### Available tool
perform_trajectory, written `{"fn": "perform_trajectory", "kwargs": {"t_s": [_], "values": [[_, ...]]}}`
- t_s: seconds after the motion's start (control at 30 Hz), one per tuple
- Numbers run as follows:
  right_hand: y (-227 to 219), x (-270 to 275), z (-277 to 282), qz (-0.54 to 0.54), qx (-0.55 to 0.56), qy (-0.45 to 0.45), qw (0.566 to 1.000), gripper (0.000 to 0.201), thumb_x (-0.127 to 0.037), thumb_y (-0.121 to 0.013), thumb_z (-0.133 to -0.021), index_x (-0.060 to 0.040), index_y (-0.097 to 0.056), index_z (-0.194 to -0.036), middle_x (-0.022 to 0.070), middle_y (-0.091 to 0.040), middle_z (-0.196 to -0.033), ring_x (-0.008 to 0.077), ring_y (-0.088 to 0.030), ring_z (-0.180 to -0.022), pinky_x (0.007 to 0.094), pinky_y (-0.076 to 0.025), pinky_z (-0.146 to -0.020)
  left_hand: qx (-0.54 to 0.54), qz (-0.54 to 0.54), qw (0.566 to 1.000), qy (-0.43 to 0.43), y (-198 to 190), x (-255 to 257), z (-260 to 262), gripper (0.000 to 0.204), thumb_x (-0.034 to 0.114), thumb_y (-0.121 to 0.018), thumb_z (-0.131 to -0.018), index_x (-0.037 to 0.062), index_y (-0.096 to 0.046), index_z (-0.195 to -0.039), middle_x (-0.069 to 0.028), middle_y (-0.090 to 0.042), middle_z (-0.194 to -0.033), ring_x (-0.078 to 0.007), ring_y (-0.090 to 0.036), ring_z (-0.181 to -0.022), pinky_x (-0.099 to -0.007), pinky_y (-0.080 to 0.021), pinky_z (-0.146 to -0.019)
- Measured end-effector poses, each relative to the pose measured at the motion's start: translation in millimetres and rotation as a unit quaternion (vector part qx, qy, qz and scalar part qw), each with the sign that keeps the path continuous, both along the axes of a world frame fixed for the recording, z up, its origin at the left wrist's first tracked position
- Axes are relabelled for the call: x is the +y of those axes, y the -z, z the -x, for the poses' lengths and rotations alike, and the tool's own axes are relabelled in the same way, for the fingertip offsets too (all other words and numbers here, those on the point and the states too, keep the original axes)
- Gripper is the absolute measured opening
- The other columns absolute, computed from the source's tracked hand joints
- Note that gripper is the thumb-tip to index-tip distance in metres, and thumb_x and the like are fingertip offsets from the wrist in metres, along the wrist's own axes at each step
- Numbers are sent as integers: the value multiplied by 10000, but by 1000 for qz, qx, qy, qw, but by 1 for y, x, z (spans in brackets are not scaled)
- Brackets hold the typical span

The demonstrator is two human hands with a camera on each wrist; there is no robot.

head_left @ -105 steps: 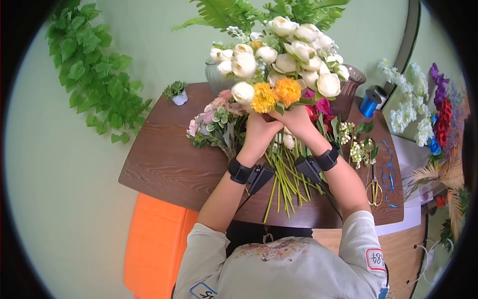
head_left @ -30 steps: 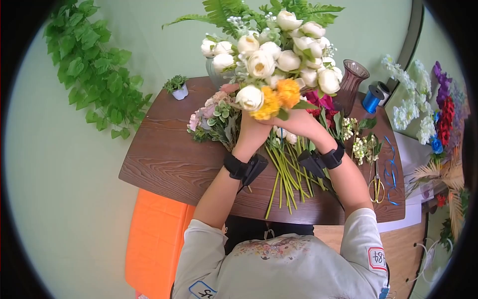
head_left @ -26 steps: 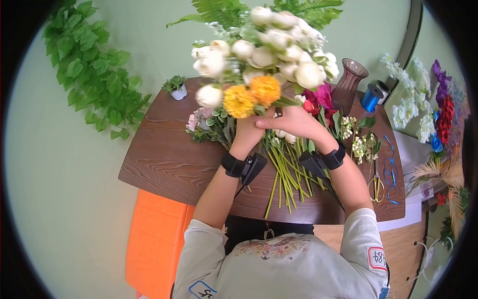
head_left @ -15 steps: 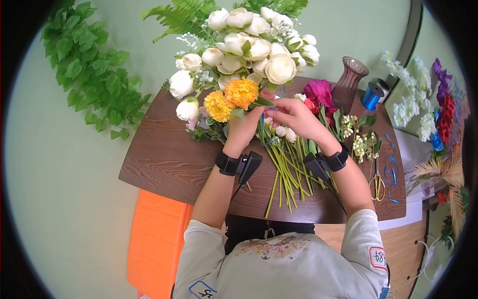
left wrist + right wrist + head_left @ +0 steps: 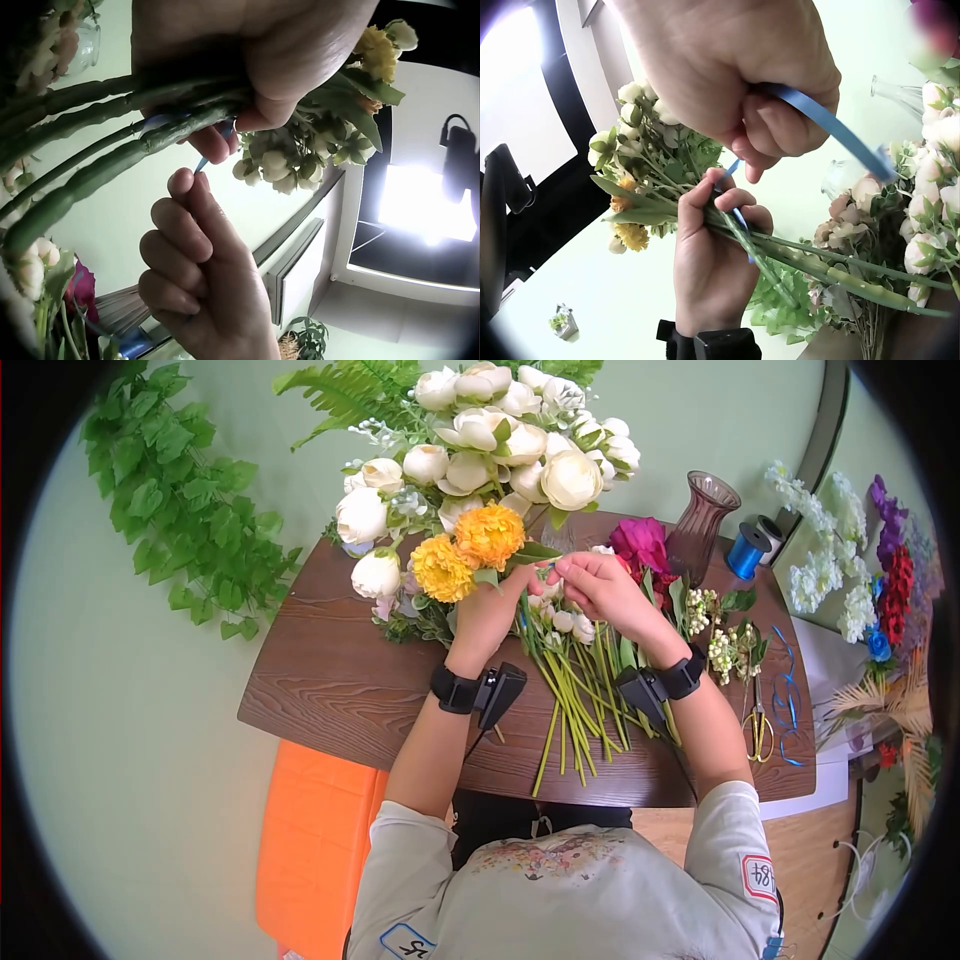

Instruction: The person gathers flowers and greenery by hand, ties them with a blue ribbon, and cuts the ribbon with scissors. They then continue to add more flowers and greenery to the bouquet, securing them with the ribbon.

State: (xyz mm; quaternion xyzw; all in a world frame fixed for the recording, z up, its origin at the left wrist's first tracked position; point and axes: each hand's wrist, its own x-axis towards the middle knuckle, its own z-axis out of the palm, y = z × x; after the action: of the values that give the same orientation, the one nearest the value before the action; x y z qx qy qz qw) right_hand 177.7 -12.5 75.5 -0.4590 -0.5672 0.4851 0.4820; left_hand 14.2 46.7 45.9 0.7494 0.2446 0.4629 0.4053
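Observation:
A bouquet of white flowers (image 5: 470,465) with two orange-yellow blooms (image 5: 485,535) is raised over the table, heads leaning up and left. My left hand (image 5: 487,618) grips its green stems (image 5: 112,157) just below the blooms. A narrow blue ribbon (image 5: 829,124) runs round those stems in the right wrist view. Between thumb and forefinger my right hand (image 5: 605,595) pinches the ribbon close to the left hand, its other fingers curled in. A length of ribbon trails out of the right fist. My left thumb and a fingertip also meet at the ribbon by the stems.
Cut flowers with green stems (image 5: 570,710) lie on the brown table (image 5: 330,680), beside a magenta bloom (image 5: 640,543) and white berry sprigs (image 5: 722,660). A purple glass vase (image 5: 703,525), blue ribbon spool (image 5: 747,550), gold-handled scissors (image 5: 758,725) and loose blue ribbon (image 5: 790,705) are at the right.
The bouquet has shifted left and tilted, with my left hand still gripping it. My right hand has come away from the stems, and the ribbon has come into view between the hands.

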Motion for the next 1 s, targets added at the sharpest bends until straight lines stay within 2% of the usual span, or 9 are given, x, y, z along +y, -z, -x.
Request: {"fn": "perform_trajectory", "kwargs": {"t_s": [0.03,0.1,0.2,0.63,0.73,0.8,0.83,0.93,1.0], "values": [[0,0,0,0,0,0,1000,240,-240,-429,-873,-55,-561,-796,-75,-346,-507,6,-257,-410,168,-198,-368,0,0,1000,0,-6,-5,-2,97,85,-504,-803,13,-517,-866,-30,-552,-762,-81,-497,-602,-214,-404,-569],[-2,0,-1,-3,16,13,1000,241,-245,-426,-874,-57,-557,-800,-78,-335,-502,8,-252,-412,170,-194,-370,-92,173,981,13,-20,-15,-7,104,87,-513,-803,13,-503,-876,-20,-533,-739,-80,-485,-581,-210,-397,-548],[-1,2,-3,-17,9,18,1000,235,-238,-432,-870,-57,-561,-794,-77,-334,-500,9,-254,-417,172,-190,-374,-89,138,986,18,-13,-9,-8,123,84,-523,-800,13,-487,-894,-10,-508,-716,-81,-478,-567,-209,-388,-527],[-2,1,-8,-77,-43,73,993,239,-204,-446,-861,-26,-570,-758,-65,-352,-511,22,-279,-461,185,-215,-406,-132,149,979,45,-31,-26,-14,137,47,-533,-786,5,-466,-898,-5,-479,-615,-87,-461,-495,-202,-360,-465],[-2,0,-10,-85,-70,89,990,240,-196,-449,-859,-18,-569,-753,-60,-362,-520,27,-287,-472,189,-229,-416,-146,126,979,58,-30,-26,-15,105,27,-535,-779,8,-473,-862,1,-474,-609,-75,-444,-482,-197,-346,-448],[-1,1,-12,-76,-37,88,992,242,-194,-454,-854,-7,-570,-753,-54,-373,-526,34,-300,-475,197,-246,-422,-132,93,986,48,-29,-26,-16,177,172,-555,-791,21,-557,-698,22,-504,-536,-46,-447,-474,-195,-340,-439],[-1,0,-12,-76,-37,88,993,242,-194,-454,-854,-7,-570,-753,-54,-373,-526,34,-300,-475,197,-246,-422,-132,93,986,48,-27,-26,-16,177,172,-555,-791,21,-557,-698,22,-504,-536,-46,-447,-474,-195,-340,-439],[-3,-1,-12,-102,-62,101,988,241,-190,-457,-852,5,-571,-767,-50,-382,-529,41,-320,-481,201,-268,-432,-107,136,985,25,-24,-25,-17,200,163,-570,-775,20,-539,-639,21,-494,-521,-48,-435,-458,-196,-331,-430],[-7,-4,-14,-114,-87,120,982,240,-190,-459,-851,8,-568,-771,-48,-388,-529,44,-334,-484,200,-280,-439,-88,155,984,16,-23,-25,-19,111,40,-552,-777,20,-484,-692,24,-435,-531,-47,-372,-428,-190,-294,-402]]}}
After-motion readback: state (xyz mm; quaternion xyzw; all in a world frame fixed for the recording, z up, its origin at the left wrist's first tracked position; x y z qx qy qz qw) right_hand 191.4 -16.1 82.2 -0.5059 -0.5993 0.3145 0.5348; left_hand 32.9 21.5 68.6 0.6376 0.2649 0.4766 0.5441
